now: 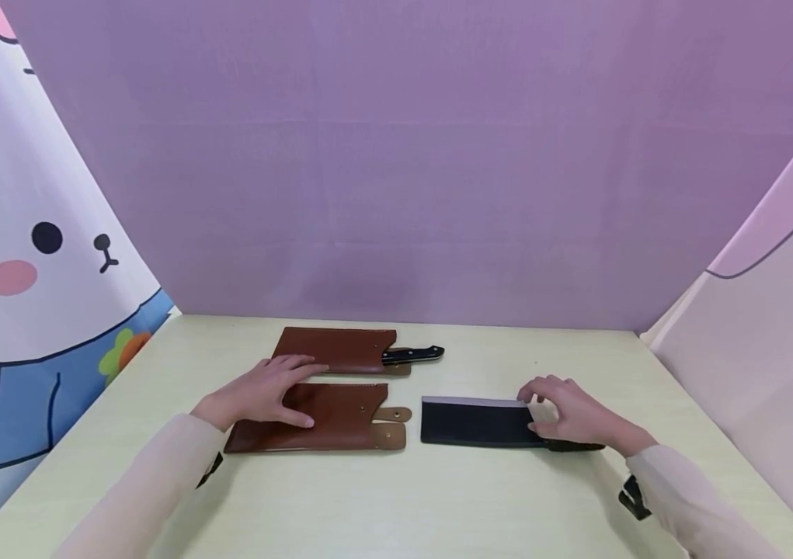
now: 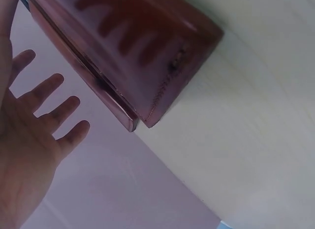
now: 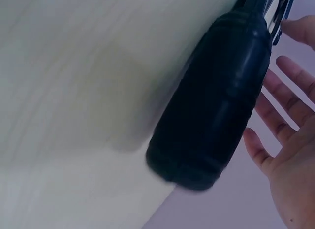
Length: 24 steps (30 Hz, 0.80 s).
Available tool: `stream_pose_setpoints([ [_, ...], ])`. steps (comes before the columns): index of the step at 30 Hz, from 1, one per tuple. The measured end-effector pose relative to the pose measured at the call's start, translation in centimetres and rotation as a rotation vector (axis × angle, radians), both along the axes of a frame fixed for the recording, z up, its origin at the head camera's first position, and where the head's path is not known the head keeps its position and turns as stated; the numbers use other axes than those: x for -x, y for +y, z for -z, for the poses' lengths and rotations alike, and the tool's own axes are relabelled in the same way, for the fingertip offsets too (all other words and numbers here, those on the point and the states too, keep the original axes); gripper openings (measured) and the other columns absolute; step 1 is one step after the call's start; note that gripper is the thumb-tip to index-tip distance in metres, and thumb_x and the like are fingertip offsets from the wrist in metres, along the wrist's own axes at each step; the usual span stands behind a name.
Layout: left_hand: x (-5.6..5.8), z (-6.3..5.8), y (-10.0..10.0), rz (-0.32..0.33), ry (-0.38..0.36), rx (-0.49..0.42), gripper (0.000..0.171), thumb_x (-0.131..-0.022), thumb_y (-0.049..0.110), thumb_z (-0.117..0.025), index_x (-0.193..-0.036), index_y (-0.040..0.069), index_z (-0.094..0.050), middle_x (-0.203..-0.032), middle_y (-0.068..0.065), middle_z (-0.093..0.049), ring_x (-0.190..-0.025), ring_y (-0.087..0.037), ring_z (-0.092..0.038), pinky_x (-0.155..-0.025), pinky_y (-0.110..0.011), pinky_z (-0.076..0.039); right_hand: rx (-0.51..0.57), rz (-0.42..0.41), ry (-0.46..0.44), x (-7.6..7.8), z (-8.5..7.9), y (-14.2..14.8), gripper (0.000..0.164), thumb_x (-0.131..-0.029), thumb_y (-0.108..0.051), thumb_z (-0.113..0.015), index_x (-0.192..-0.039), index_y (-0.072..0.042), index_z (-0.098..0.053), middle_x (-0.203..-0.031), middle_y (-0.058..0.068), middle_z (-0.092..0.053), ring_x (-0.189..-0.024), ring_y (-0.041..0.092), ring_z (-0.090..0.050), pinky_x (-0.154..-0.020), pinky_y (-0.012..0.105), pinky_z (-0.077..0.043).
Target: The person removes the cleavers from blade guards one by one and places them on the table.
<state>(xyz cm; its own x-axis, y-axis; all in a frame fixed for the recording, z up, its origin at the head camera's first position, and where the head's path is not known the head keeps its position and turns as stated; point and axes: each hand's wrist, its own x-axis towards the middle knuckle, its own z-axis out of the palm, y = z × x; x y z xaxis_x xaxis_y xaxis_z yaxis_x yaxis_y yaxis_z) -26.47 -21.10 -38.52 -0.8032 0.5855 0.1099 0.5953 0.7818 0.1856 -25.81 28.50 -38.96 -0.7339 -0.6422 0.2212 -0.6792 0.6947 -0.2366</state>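
Observation:
A brown leather knife sheath lies flat at the near left, its strap and tab pointing right. My left hand hovers over its left part, fingers spread; the left wrist view also shows it apart from the leather. To the right lies a black-bladed cleaver, blade edge away from me and handle to the right. My right hand is over the heel of the blade and the handle, fingers loosely bent. In the right wrist view the thick black handle has no fingers wrapped round it.
Behind the near sheath lies a second brown sheath, with a riveted black knife handle sticking out of its right end. All rest on a pale table. A purple backdrop rises at the table's far edge, with printed cloth at both sides.

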Motion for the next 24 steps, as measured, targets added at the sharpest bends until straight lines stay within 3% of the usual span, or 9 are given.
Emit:
stream_pose_setpoints([
  [16,1.8,0.1,0.3,-0.077,0.064,0.064,0.080,-0.072,0.057,-0.067,-0.137,0.017,-0.042,-0.136,-0.014,-0.044,-0.122,-0.037,-0.043,-0.093,-0.060,-0.033,-0.048,0.010,-0.024,2.3,-0.2,-5.1,0.036,-0.080,-0.017,-0.066,-0.113,-0.008,-0.057,-0.109,0.003,-0.059,-0.102,0.020,-0.052,-0.084,0.042,-0.035],
  [24,2.6,0.0,0.2,-0.102,0.092,0.079,0.075,-0.074,0.052,-0.068,-0.135,0.016,-0.044,-0.131,-0.014,-0.048,-0.115,-0.037,-0.048,-0.089,-0.059,-0.036,-0.061,-0.002,0.013,3.6,-0.6,-7.3,0.036,-0.079,-0.016,-0.066,-0.113,-0.008,-0.057,-0.111,0.001,-0.058,-0.104,0.020,-0.051,-0.086,0.045,-0.035],
])
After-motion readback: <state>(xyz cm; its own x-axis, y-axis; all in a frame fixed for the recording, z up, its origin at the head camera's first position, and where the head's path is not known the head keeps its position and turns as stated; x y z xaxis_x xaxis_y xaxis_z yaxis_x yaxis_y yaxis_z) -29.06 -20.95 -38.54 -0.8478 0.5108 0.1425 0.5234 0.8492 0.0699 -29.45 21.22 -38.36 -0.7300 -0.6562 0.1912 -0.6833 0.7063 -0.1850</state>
